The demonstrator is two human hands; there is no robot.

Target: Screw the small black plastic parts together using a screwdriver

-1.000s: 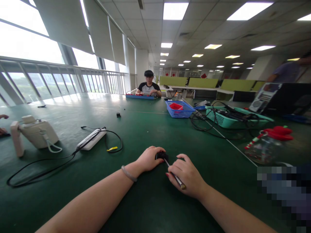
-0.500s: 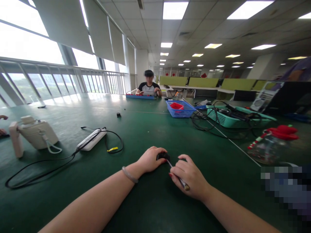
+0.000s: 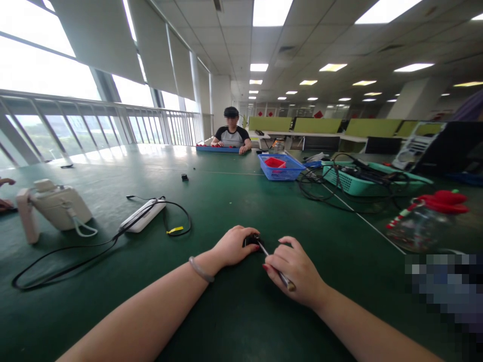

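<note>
My left hand grips a small black object between thumb and fingers, low over the green table. In my right hand is a thin metal tool with a brownish rounded end pointing back toward me. The tool's thin tip reaches the black object beside my left thumb; the exact contact point is too small to make out.
A white power strip with a black cable lies left, near a beige bottle. A small black block sits ahead. Right are blue and green baskets and a red-lidded jar. Across sits a person.
Both my hands stay nearly in place, the tool's tip still at the black object. The person across has lowered a raised hand to the table. The view has shifted slightly.
</note>
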